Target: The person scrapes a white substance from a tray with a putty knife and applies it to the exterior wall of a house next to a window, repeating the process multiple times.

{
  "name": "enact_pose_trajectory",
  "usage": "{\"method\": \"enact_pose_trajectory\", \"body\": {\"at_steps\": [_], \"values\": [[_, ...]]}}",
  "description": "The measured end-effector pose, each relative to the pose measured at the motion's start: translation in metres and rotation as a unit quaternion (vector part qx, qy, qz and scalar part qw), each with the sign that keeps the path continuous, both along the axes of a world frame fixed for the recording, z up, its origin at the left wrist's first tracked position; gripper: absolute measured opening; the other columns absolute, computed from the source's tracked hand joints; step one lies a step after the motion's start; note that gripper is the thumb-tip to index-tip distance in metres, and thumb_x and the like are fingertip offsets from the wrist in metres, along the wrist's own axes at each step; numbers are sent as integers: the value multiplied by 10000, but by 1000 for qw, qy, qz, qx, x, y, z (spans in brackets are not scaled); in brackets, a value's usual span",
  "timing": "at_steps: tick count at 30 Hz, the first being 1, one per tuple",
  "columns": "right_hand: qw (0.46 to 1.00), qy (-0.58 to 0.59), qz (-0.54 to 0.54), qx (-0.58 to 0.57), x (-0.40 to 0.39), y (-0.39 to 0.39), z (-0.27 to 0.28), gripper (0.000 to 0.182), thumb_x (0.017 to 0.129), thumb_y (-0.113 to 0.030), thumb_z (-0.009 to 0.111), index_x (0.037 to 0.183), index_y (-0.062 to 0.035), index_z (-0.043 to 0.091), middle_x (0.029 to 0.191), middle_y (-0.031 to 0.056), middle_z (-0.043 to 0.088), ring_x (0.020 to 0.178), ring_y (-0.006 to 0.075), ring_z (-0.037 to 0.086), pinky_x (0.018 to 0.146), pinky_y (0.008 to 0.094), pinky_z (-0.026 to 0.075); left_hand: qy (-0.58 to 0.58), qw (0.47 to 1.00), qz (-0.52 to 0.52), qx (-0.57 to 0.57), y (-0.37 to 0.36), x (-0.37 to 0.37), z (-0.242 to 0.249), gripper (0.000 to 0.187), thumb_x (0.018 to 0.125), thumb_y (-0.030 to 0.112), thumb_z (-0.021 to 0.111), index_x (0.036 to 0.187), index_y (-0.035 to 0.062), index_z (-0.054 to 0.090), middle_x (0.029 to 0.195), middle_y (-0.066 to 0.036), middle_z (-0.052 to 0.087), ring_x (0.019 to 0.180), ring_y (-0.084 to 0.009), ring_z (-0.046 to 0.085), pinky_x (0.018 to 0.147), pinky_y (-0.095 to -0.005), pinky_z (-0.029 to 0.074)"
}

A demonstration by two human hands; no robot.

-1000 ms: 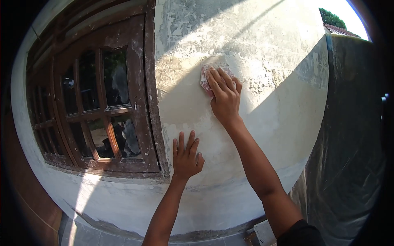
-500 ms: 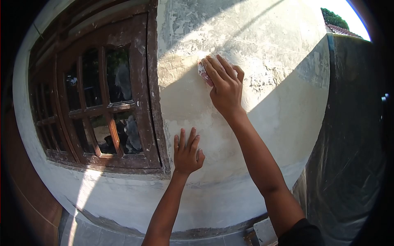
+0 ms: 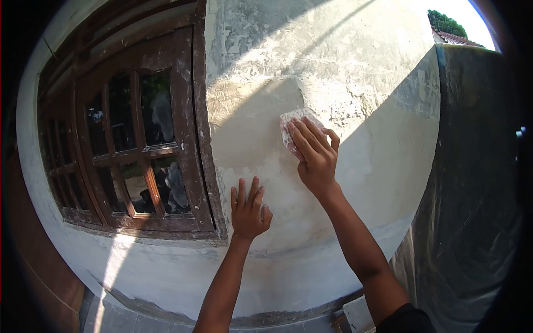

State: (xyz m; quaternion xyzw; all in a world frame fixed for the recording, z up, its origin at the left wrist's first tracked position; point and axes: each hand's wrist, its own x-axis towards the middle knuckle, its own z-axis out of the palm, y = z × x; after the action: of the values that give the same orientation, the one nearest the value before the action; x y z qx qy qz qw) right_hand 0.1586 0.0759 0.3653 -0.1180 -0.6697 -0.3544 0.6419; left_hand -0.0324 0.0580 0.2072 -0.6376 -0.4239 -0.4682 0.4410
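At the lower right, a black sleeve (image 3: 408, 320) is seen. The left hand (image 3: 250, 216) is held empty and open against the wall (image 3: 311, 266), its fingers slightly spread. Higher up, a pink-and-white pad (image 3: 288, 127) is held flat to the wall under the right hand (image 3: 317, 161), its partly bent fingers laid over it. Leftward, a brown-framed window (image 3: 186, 116) is set; past the wall's right edge, a dark sheet (image 3: 472, 166), tiled roof (image 3: 458, 39) and foliage (image 3: 446, 23) are seen.
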Motion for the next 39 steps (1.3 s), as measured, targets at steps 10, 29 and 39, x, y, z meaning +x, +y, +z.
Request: {"method": "enact_pose_trajectory", "body": {"at_steps": [10, 29, 39], "values": [[998, 27, -36, -44, -5, 54, -5, 559, 763, 78, 573, 1271, -131, 671, 1363, 32, 636, 1320, 185, 553, 1095, 404, 307, -9, 1000, 1, -4, -3, 1, 1, 569, 805, 159, 569, 1351, 53, 451, 1532, -184, 437, 1462, -477, 272, 1181, -614, 158], [1000, 18, -2, -23, -40, 43, 37, 458, 771, 26, 615, 1213, -78, 673, 1379, 70, 617, 1356, 244, 511, 1152, 484, 287, -15, 1000, 1, -5, -4, 0, 1, 523, 850, 181, 538, 1358, 65, 482, 1533, -140, 453, 1479, -415, 281, 1201, -578, 143], [997, -5, 22, -78, -28, 39, -2, 521, 738, 33, 597, 1238, -89, 677, 1378, 69, 619, 1354, 242, 515, 1166, 477, 280, -13, 1000, 5, -14, -4, 4, 3, 515, 865, 171, 525, 1358, 44, 445, 1523, -198, 446, 1471, -476, 251, 1186, -608, 117]]}}
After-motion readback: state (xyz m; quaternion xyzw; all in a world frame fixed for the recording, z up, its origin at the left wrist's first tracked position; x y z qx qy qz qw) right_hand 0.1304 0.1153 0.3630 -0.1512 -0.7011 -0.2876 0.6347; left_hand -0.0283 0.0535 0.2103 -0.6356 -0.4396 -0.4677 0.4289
